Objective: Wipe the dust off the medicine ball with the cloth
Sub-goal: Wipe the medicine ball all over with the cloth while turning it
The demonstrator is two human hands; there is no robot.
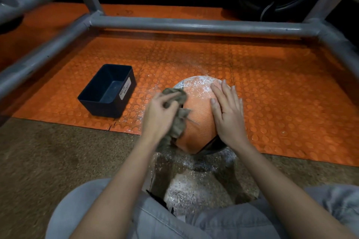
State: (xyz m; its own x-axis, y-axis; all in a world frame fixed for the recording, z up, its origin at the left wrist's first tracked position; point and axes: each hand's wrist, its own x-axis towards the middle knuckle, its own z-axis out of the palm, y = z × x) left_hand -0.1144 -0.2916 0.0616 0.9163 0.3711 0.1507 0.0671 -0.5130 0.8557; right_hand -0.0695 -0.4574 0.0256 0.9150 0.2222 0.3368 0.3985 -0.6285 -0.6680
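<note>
The dusty medicine ball [198, 116] is sitting at the near edge of studded orange matting [281, 93]. The left hand [159, 116] is gripping the cloth [179, 122] against it; the right hand [227, 114] is lying flat, fingers straight. Grey pipe framing [194, 25] is running behind.

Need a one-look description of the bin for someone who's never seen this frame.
Find the orange studded floor mat framed by grey metal pipes. On its near left part, left of the dusty orange medicine ball, sits a dark rectangular bin. It is the only open-topped box here, with a white label reading WASTE BASKET on its side.
</note>
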